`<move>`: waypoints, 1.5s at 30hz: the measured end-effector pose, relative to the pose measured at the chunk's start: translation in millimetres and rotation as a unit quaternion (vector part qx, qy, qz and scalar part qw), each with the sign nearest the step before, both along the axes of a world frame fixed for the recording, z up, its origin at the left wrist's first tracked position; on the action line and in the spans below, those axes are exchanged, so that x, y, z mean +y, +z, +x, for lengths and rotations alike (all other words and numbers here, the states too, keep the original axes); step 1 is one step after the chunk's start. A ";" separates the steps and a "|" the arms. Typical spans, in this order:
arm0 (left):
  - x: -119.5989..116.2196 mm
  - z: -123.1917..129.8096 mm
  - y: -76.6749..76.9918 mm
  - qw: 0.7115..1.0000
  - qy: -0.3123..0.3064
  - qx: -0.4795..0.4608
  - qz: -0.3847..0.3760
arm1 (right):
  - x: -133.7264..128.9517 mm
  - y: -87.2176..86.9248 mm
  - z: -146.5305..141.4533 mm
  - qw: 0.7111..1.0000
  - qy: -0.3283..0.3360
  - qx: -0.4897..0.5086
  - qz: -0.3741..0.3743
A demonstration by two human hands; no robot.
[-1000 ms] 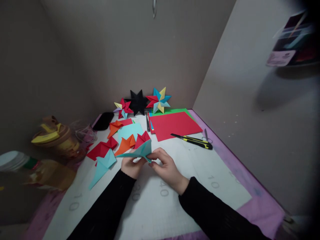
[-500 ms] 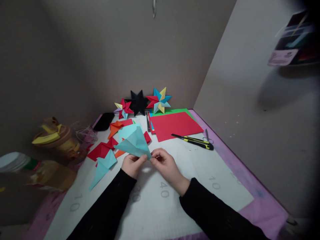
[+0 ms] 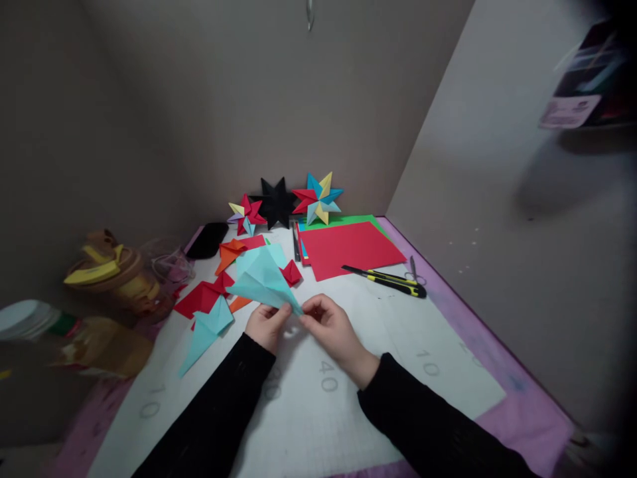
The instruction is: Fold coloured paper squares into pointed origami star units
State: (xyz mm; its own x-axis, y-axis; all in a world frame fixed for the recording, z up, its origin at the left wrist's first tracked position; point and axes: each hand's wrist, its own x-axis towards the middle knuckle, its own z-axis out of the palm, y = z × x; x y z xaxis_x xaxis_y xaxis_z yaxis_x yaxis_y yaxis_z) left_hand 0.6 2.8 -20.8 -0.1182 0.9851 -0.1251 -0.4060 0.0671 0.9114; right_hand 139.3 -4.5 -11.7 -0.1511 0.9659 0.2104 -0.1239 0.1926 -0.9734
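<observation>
Between my hands, raised a little above the white mat, is a light blue folded paper (image 3: 263,282). My left hand (image 3: 267,325) pinches its lower edge, thumb on top. At the paper's right-hand corner, my right hand (image 3: 328,324) grips the tip between thumb and fingers. Left of my left hand lies another light blue folded piece (image 3: 209,330), partly over a red folded piece (image 3: 199,300). Behind the held paper, a light blue sheet (image 3: 276,252) shows in part, with a small red folded piece (image 3: 291,273) beside it.
Three paper stars, including a black one (image 3: 276,202), lean at the back wall. Red sheets (image 3: 353,247), a yellow-black utility knife (image 3: 391,281) and small scissors (image 3: 413,271) lie right. A phone (image 3: 208,240), an orange folded piece (image 3: 230,255) and a white-lidded jar (image 3: 30,320) are left.
The held blue paper has tilted and its upper flap looks flatter and narrower. My left hand has shifted slightly right. The right hand keeps its pinch at the corner.
</observation>
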 end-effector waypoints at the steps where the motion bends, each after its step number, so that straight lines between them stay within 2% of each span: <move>1: 0.1 0.0 -0.2 1.000 -0.001 -0.006 0.002 | -1.0 0.4 0.3 1.000 -0.007 -0.020 0.014; 5: -0.9 2.7 -1.2 1.000 -0.024 -0.010 0.010 | -3.0 0.6 1.6 0.996 -0.038 -0.065 0.057; 9: -2.1 5.7 -2.6 0.999 -0.035 -0.018 0.018 | -2.7 -0.5 1.6 0.995 -0.050 -0.065 0.057; 21: 2.7 2.5 3.2 0.996 0.042 -0.073 0.004 | 4.8 -5.2 2.5 0.994 -0.056 -0.088 -0.022; 24: 2.8 1.6 3.2 0.996 0.050 -0.079 -0.011 | 5.6 -4.8 3.1 0.996 -0.055 -0.069 -0.014; 27: 0.7 5.1 0.5 0.997 0.032 -0.068 -0.019 | 3.9 -1.0 3.2 0.997 -0.050 -0.062 0.024; 30: -2.3 10.7 -4.5 0.999 0.010 -0.049 -0.023 | 1.5 3.4 2.7 0.992 -0.047 -0.105 0.051; 36: -6.4 16.5 -10.0 0.999 -0.025 0.000 -0.038 | 0.9 6.2 0.3 0.990 -0.050 -0.123 0.037; 39: -5.6 15.4 -6.9 0.999 0.009 0.014 -0.032 | 0.8 5.5 -1.1 0.993 -0.036 -0.114 0.018; 42: -1.9 11.2 0.1 0.997 0.058 -0.022 -0.036 | 0.8 3.6 -1.4 0.994 -0.024 -0.104 -0.008; 45: 1.9 5.6 8.0 0.995 0.078 -0.045 -0.043 | 2.0 2.2 0.3 0.995 -0.027 -0.099 -0.015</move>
